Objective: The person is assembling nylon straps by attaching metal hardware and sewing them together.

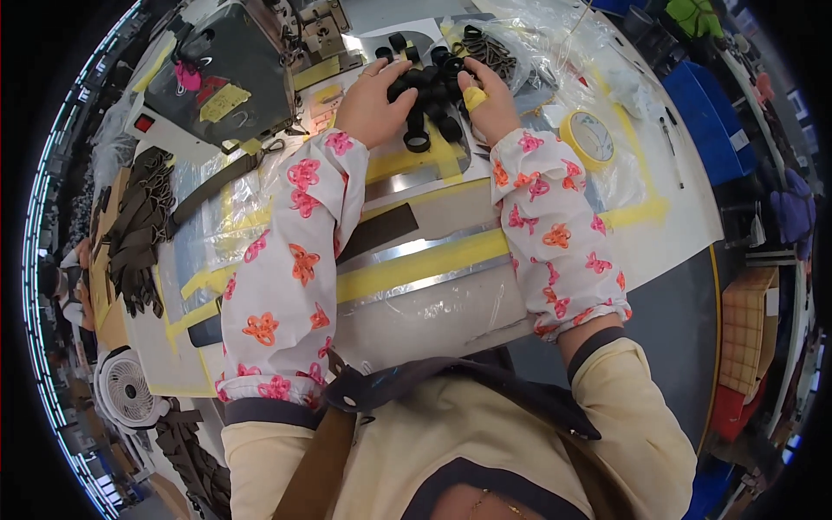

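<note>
Both my hands rest around a pile of short black rolled or ring-shaped pieces (425,91) at the far middle of the work table. My left hand (374,104) is on the pile's left side, thumb and fingers apart. On the right side, my right hand (490,100) has its fingers spread around the pieces, with yellow tape wrapped on one digit. Neither hand visibly grips a piece, though some fingertips are partly hidden. Metal hooks (487,54) lie heaped in a clear plastic bag just beyond my right hand. A short dark strap piece (379,232) lies nearer to me.
A sewing machine (217,95) stands at the left, with a strap and clip (217,192) below it. Dark straps with metal hooks (143,221) are bunched at far left. A yellow tape roll (603,140) and a pen (672,152) lie right; a blue bin (706,113) stands beyond.
</note>
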`<action>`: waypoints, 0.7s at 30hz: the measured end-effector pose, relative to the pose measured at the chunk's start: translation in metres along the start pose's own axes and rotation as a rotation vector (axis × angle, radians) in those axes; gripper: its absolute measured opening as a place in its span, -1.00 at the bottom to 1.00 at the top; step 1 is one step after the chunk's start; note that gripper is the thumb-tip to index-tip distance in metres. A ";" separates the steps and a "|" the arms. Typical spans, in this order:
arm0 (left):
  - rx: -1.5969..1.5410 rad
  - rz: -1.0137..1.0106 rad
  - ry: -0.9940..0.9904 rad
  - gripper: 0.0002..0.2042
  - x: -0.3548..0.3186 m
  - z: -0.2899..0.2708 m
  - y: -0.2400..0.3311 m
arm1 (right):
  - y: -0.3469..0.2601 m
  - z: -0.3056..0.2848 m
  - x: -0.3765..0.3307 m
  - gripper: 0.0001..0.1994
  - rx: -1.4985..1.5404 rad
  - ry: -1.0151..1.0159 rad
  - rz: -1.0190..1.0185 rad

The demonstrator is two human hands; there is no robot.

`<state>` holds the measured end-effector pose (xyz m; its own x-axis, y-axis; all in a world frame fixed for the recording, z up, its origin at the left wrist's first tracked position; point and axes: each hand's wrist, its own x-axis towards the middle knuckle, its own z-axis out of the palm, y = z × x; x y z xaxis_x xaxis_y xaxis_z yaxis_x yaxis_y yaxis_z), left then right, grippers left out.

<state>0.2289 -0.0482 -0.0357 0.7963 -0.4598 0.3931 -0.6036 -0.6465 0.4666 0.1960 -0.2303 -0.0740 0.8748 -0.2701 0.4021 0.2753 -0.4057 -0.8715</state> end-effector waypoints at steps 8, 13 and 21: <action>-0.165 0.032 -0.037 -0.58 -0.123 -0.059 0.007 | -0.021 0.004 0.006 -0.73 -0.626 0.185 -0.306; -0.017 0.133 0.031 -0.64 -0.186 -0.065 0.008 | -0.041 0.010 0.007 -0.76 -0.365 -0.074 -0.252; 0.176 0.329 0.116 -0.79 -0.196 -0.031 0.000 | 0.002 -0.028 0.023 -0.66 -0.774 -0.318 -0.162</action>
<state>0.0716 0.0606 -0.0876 0.5456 -0.5943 0.5908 -0.8018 -0.5753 0.1618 0.2053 -0.2614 -0.0584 0.9505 0.0538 0.3062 0.1578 -0.9321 -0.3261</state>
